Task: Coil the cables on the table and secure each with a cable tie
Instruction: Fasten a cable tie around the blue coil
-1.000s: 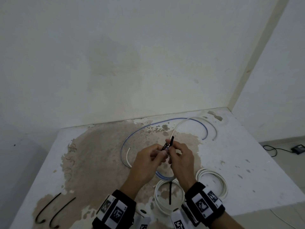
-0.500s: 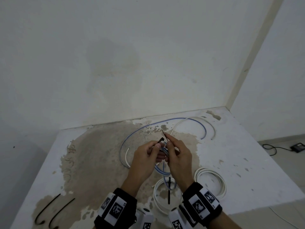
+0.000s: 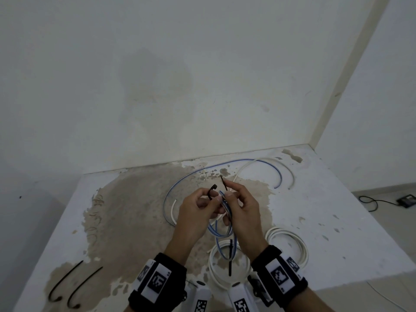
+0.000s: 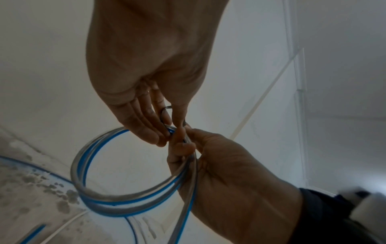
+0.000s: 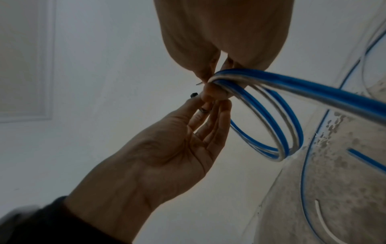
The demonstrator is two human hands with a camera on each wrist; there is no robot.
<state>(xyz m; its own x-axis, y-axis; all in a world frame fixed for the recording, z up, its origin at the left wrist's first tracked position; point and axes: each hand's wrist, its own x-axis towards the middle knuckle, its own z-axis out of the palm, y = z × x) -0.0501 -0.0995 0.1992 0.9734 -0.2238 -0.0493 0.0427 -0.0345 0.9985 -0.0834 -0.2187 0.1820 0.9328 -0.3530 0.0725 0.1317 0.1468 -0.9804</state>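
Two hands: raised together above the worktop (image 3: 337,221), working one black cable tie (image 3: 212,190) round a small blue cable coil (image 3: 221,230).
Left hand (image 3: 195,212): its grip pinches the tie's head end, which curls up beside the thumb.
Right hand (image 3: 242,208): its grip pinches the tie's pointed tail, and lower fingers hold the coil's gathered loops.
Change: a second ago the tie's ends met between the fingertips; now head and tail stand apart, so the tie is not yet threaded.
Wrist views: the strap seems to wrap the bundle, though fingers hide most of it.
Other cables: two white coils (image 3: 290,246) lie near the front edge; loose blue and white lengths curve behind.
Spare ties (image 3: 67,282): two, front left.
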